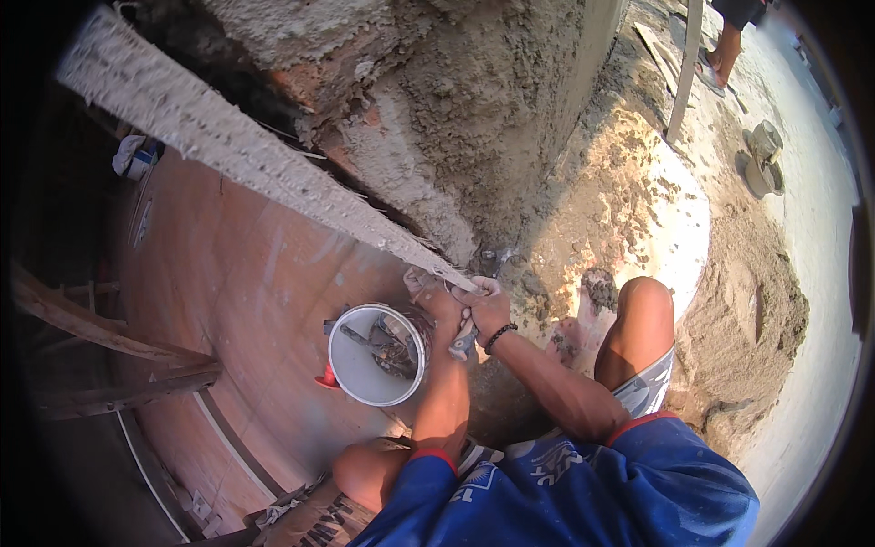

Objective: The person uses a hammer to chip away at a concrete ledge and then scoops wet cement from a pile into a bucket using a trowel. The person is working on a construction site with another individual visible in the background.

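A long, mortar-crusted plank (246, 150) slants down from the upper left, and its narrow end lies between my hands. My right hand (488, 305), with a dark beaded bracelet at the wrist, pinches that end with its fingers. My left hand (436, 299) is closed at the plank's lower edge; its fingers are partly hidden. A small grey metal-looking thing (464, 339) sits just below my hands, and its kind is unclear. Beside my left forearm stands a white bucket (375, 399) with tools and dark bits inside. A red handle (326, 376) sticks out beside the bucket.
A rough mortar-covered column (510, 100) rises ahead of me. Sand or mortar heaps (738, 301) lie at the right. Farther off are a metal pail (764, 173), an upright wooden strip (685, 73) and another person's leg (726, 50). Wooden beams (118, 346) stand at the left.
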A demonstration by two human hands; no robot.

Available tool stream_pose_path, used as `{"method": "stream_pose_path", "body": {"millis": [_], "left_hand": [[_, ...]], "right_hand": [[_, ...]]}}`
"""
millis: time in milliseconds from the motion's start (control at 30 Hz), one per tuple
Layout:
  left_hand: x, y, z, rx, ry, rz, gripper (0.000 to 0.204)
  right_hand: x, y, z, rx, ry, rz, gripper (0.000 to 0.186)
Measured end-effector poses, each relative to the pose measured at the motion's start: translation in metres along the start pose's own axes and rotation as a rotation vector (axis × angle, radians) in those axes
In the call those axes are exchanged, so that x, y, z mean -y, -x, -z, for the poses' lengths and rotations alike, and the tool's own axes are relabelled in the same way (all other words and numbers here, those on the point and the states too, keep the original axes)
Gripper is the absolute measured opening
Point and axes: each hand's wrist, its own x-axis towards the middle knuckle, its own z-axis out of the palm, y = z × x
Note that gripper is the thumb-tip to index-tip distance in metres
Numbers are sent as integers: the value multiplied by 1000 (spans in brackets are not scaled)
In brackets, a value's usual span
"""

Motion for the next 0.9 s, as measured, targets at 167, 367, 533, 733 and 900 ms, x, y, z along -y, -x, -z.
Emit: {"method": "stream_pose_path", "body": {"millis": [167,367,533,733,900], "left_hand": [[-16,19,-25,169,-12,185,28],[-9,6,-27,-91,427,62,17],[-15,25,-59,-152,124,-52,19],[-15,36,-73,-363,-67,-175,18],[-39,39,-74,-335,99,-92,16]], "right_hand": [[14,-8,18,-24,18,13,53],[26,17,23,49,115,57,54],[99,79,121,207,727,-39,66],[189,165,156,721,1477,287,31],[217,200,43,930,2060,718,47]]}}
